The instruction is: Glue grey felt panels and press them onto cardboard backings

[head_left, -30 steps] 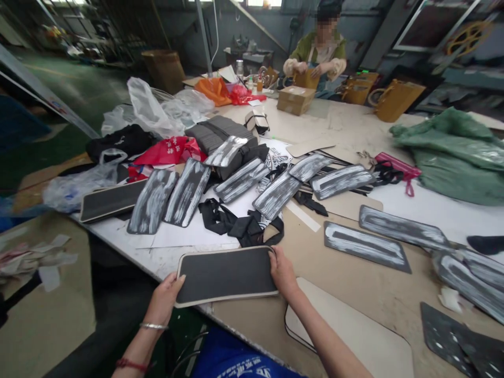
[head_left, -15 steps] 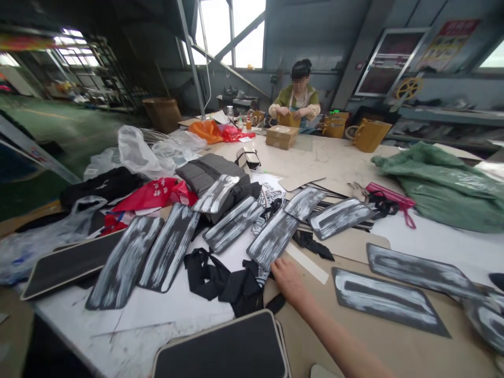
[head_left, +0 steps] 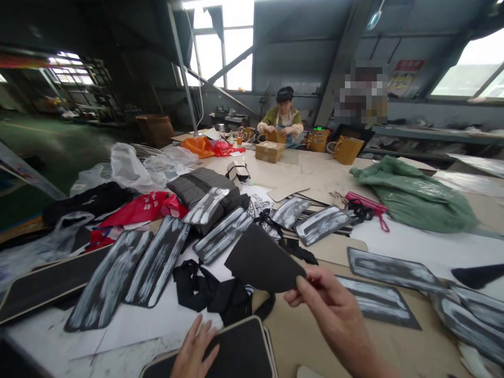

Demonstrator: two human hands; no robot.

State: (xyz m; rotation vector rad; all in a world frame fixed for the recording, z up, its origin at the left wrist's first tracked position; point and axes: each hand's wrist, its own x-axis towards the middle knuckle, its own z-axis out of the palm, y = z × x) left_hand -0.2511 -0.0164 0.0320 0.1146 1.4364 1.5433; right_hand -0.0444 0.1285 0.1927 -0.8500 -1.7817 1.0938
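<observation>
Between thumb and fingers my right hand (head_left: 326,299) pinches a dark panel (head_left: 263,260) by its near corner, its plain black face toward me. My left hand (head_left: 196,349) rests with spread fingers on a black board with a beige edge (head_left: 240,349) at the front. Black fabric strips (head_left: 226,294) lie just behind that board. Several dark panels smeared with white lie around, among them one at the left (head_left: 108,281), one in the middle (head_left: 223,235) and one to the right (head_left: 378,302).
Across the table (head_left: 307,170) a person in green works behind a cardboard box (head_left: 270,151). Plastic bags (head_left: 129,165), a red bag (head_left: 137,207) and a grey cushion (head_left: 200,184) crowd the left. A green sack (head_left: 417,197) lies at the right.
My right hand has lifted the middle panel off the pile and turned it plain side toward me. My left hand has come into view on the front board. The view has shifted.
</observation>
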